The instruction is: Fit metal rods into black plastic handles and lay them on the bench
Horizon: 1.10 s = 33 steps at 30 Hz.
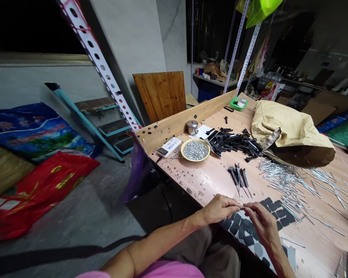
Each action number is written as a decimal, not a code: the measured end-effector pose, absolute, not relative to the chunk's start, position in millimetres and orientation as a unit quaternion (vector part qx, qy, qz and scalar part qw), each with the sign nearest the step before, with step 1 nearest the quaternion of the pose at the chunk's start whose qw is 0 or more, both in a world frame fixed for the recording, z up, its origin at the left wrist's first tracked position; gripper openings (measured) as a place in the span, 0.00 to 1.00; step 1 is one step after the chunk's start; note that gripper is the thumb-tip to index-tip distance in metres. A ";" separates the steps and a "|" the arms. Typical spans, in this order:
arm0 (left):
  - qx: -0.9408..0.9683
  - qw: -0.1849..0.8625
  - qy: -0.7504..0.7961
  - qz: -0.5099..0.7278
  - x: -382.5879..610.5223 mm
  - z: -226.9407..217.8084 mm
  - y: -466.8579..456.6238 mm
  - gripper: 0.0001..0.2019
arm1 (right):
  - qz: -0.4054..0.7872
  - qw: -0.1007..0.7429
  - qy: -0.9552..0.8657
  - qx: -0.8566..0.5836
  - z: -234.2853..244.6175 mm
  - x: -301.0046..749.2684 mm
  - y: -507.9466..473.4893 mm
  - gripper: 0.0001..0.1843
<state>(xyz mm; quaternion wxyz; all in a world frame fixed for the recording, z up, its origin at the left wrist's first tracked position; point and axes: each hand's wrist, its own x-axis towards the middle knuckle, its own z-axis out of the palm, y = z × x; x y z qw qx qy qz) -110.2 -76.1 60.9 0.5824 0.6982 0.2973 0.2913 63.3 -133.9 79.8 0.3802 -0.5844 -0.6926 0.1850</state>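
Observation:
My left hand (219, 209) is closed, its fingertips pinching a small thin metal piece (242, 208) over the near edge of the table. Right against it, my right hand (262, 219) is closed too, fingertips at the other end of that piece; its exact kind is mostly hidden by the fingers. Below the hands lie dark flat pads (243, 227) in rows on a light sheet. Just beyond are a few black plastic parts with metal rods (239, 178) sticking out. Loose metal rods (290, 185) are piled to the right.
A yellow bowl of small metal nuts (195, 150) stands by a white box (169, 148) and a metal pot (192, 127). Black parts (233, 143) are heaped beside a large paper bag (292, 131). A wooden board (188, 117) edges the table. Perforated metal posts (101, 69) rise from it.

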 end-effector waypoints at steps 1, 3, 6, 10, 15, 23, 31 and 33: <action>0.690 0.596 0.303 0.277 -110.3 60.7 -76.3 0.12 | 0.170 0.371 -0.704 -0.581 78.5 63.5 -134.8 0.15; 0.687 0.598 0.310 0.271 -110.4 60.2 -77.1 0.12 | 0.137 0.356 -0.731 -0.566 75.2 64.2 -135.9 0.14; 0.692 0.580 0.317 0.289 -110.1 58.2 -78.0 0.11 | 0.097 0.340 -0.763 -0.542 69.2 66.6 -136.2 0.12; 0.625 0.674 0.298 0.256 -109.7 55.5 -76.6 0.15 | 0.071 0.322 -0.791 -0.516 67.3 69.5 -137.1 0.09; 0.626 0.679 0.291 0.249 -110.0 56.4 -78.1 0.17 | 0.011 0.296 -0.816 -0.497 74.9 67.6 -137.3 0.09; 0.850 0.331 0.219 0.346 -107.1 41.2 -82.5 0.13 | -0.103 0.278 -0.829 -0.474 75.2 64.4 -136.2 0.11; 0.803 0.484 0.220 0.271 -107.1 47.8 -82.4 0.14 | 0.018 0.283 -0.863 -0.419 97.3 70.7 -147.0 0.09; 0.787 0.520 0.223 0.245 -106.4 50.6 -84.3 0.14 | 0.012 0.269 -0.870 -0.412 100.0 73.1 -148.8 0.10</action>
